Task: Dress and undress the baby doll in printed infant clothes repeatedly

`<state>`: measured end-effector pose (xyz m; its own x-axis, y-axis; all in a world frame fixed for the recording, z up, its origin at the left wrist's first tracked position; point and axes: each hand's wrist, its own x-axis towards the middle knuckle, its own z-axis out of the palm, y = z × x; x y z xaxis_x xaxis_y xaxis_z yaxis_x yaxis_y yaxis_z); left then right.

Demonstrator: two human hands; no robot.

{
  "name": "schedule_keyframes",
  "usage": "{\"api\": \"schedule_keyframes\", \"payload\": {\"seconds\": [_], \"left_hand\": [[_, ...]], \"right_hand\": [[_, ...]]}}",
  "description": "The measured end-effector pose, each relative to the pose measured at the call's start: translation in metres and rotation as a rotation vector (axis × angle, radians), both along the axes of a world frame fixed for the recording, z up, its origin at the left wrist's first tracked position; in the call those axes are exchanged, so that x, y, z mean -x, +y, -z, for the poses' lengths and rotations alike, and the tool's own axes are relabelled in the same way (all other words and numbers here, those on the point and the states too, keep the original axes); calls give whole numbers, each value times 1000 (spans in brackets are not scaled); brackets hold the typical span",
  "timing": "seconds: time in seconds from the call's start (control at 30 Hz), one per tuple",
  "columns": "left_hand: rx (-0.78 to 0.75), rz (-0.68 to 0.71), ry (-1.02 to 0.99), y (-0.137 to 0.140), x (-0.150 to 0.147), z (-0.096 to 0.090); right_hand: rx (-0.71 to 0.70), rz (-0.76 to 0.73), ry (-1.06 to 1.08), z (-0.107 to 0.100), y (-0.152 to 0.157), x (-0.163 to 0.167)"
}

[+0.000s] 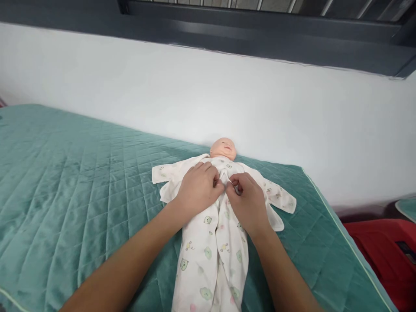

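A baby doll (224, 148) lies on its back, dressed in a white top with small animal prints, its sleeves spread to both sides. White printed baby pants (208, 260) cover its lower body and stretch toward me. At the doll's waist, my left hand (200, 186) pinches the white fabric of the pants' waistband (224, 177) from the left. Opposite it, my right hand (247, 198) grips the same waistband between thumb and fingers. A small fold of cloth stands up between the two hands. My fingers hide part of the waist.
A green quilted bedspread (81, 195) lies under the doll. Behind it rises a white wall (195, 95) below a dark window frame (227, 30). Beyond the bed's right edge stands a red plastic object (383, 255).
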<state>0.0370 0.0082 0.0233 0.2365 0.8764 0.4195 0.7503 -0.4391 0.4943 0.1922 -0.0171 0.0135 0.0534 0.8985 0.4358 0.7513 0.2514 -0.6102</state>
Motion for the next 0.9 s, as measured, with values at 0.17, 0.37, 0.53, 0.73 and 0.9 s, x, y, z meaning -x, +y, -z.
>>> {"api": "schedule_keyframes", "payload": {"seconds": [0.17, 0.37, 0.53, 0.73, 0.9], "left_hand": [[73, 11, -25, -4, 2, -4], [36, 96, -87, -39, 12, 11], [15, 207, -92, -112, 30, 42], [190, 297, -103, -186, 57, 52], [347, 306, -168, -216, 71, 57]], "right_hand": [[43, -32, 92, 0, 0, -2], [4, -69, -29, -1, -13, 3], [-6, -223, -245, 8, -60, 16], [148, -431, -320, 21, -143, 28], [237, -480, -394, 14, -177, 26]]}}
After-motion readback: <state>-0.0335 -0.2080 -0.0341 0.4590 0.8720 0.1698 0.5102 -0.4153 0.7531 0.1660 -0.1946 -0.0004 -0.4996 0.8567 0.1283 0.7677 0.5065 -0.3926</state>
